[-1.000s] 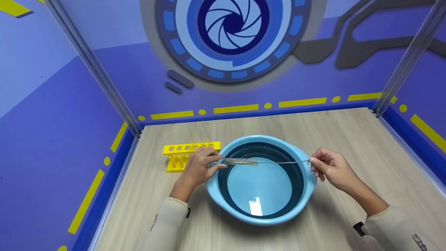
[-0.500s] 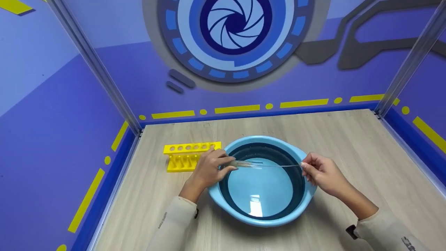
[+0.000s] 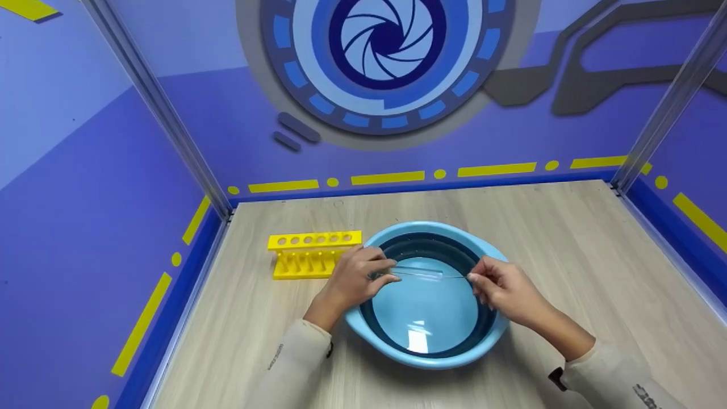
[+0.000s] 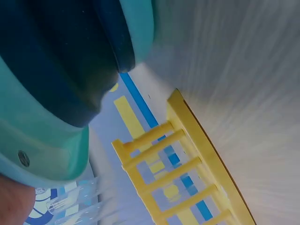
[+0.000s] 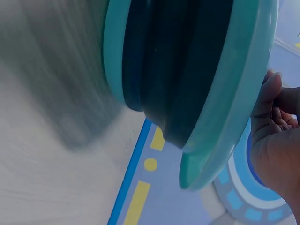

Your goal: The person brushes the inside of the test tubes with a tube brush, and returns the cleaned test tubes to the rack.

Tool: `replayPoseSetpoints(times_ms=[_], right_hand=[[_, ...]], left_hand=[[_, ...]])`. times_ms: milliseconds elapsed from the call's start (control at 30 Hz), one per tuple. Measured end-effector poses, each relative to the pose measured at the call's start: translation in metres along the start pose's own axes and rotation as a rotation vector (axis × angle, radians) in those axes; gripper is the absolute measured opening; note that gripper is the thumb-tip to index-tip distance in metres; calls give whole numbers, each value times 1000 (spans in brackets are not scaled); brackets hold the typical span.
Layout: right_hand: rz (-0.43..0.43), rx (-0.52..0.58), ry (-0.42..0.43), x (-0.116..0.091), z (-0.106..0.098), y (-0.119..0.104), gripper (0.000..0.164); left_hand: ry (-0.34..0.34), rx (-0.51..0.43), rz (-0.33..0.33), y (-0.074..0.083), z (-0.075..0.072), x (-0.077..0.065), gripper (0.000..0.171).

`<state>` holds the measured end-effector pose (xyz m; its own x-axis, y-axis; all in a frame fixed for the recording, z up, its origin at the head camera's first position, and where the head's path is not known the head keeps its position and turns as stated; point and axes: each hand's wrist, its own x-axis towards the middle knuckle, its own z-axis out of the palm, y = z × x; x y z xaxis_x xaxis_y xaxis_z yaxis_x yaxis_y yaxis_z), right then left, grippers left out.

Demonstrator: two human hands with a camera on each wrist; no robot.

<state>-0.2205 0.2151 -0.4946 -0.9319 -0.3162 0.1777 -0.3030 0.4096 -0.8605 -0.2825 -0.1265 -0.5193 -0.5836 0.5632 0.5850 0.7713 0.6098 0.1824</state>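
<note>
Over the blue basin [image 3: 363,335], my left hand [image 3: 359,275] pinches a clear glass test tube [image 3: 417,272] between thumb and fingers, its mouth pointing right. My right hand [image 3: 505,289] pinches the end of a test tube brush's thin wire handle [image 3: 455,277], which runs into that mouth. The brush's bristles are hidden, up toward the left fingers. In the right wrist view, my right hand [image 5: 281,145] shows curled beside the basin rim [image 5: 234,117]. The left wrist view catches only a sliver of my left hand [image 4: 14,201] at its lower left corner.
A yellow test tube rack [image 3: 315,241] stands just left of the basin, partly behind my left hand. The basin has dark folding sides and a light blue bottom. Printed blue panels [image 3: 397,159] wall in the wooden table [image 3: 573,227] at the back and sides.
The brush's bristles have slid from the tube's mouth deep into it. My right hand has moved left, toward the tube, and the exposed wire is shorter. My left hand has shifted slightly right.
</note>
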Motion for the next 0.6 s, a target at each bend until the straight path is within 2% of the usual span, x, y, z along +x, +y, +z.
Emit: replayPoseSetpoints(times_ms=[233, 333, 433, 533, 600], right_hand=[[46, -18, 44, 1, 4, 0, 11], [9, -50, 54, -2, 4, 5, 8], [-179, -250, 68, -4, 4, 11, 8], [-459, -542, 99, -3, 3, 18, 16], [-647, -701, 124, -2, 0, 21, 6]], left_hand=[[-2, 14, -10, 3, 0, 4, 35], [1, 4, 1, 4, 0, 5, 35], [-3, -15, 13, 4, -2, 6, 35], [-13, -27, 16, 3, -2, 5, 32], [-20, -39, 6, 3, -2, 4, 30]])
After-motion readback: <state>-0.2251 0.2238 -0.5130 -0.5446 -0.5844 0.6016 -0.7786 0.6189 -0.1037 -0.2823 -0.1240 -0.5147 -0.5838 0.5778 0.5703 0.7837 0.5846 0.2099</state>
